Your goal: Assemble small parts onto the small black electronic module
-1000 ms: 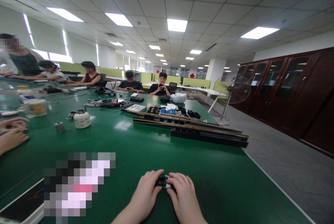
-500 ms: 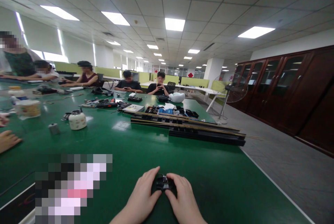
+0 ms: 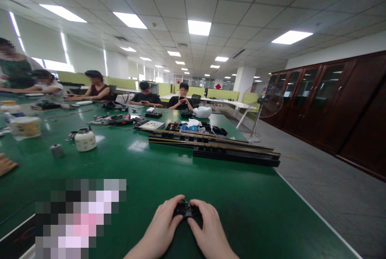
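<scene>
A small black part (image 3: 186,210) sits low in the view on the green table (image 3: 157,174), close to its near edge. My left hand (image 3: 164,223) grips its left side with curled fingers. My right hand (image 3: 205,225) grips its right side the same way, thumbs meeting near the middle. Most of the part is hidden between my fingers, so I cannot make out what it is.
Long black rails (image 3: 217,148) lie across the table ahead. A white jar (image 3: 85,139), a small metal cylinder (image 3: 57,150) and a bowl (image 3: 25,126) stand at the left. Several people sit along the far side. Another person's hand (image 3: 5,164) rests at the left edge. Wooden cabinets (image 3: 328,102) line the right wall.
Both hands have stayed on the small black part, shifting slightly. The view has drifted right, and the other person's hands at the left have slid mostly out of view.
</scene>
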### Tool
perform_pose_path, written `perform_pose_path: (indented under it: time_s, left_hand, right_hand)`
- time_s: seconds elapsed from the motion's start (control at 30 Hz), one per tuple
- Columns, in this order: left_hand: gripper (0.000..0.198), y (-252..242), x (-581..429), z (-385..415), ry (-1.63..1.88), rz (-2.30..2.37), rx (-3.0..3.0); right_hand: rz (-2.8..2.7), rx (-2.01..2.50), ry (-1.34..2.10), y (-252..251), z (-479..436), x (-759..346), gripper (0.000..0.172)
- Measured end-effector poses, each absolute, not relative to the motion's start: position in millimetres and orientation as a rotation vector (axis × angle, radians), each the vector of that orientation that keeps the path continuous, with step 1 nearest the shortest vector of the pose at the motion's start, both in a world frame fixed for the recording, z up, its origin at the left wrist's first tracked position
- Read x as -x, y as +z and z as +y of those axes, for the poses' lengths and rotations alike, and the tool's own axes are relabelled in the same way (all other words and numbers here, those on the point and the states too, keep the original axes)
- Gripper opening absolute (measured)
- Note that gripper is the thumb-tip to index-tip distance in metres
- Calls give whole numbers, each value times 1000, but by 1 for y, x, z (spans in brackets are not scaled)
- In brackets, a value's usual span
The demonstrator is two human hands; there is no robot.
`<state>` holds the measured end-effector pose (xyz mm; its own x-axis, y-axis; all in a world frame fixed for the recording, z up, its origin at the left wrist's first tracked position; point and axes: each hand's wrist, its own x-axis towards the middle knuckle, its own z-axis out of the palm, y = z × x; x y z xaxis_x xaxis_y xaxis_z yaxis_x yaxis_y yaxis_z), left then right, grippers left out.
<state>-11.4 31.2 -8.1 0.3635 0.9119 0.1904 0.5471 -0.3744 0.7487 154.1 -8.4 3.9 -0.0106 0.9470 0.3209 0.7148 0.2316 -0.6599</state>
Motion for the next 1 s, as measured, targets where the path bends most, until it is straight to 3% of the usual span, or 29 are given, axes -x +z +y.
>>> perform_pose_path:
  time_s: [0.2,0.43,0.73,1.0]
  left_hand:
    - [43,-11,10,32,894,1128,-1864]
    - [60,-7,8,31,968,955,-1637]
    - [48,-11,5,34,957,885,-1491]
    - [36,-13,8,32,963,759,-1500]
  right_hand:
    - [-1725,1470,452,11,-11,-153,31]
    - [-1684,1379,421,10,-10,-153,30]
    - [-1682,1305,355,7,-10,-152,33]
    - [-1695,1330,377,12,-10,-151,22]
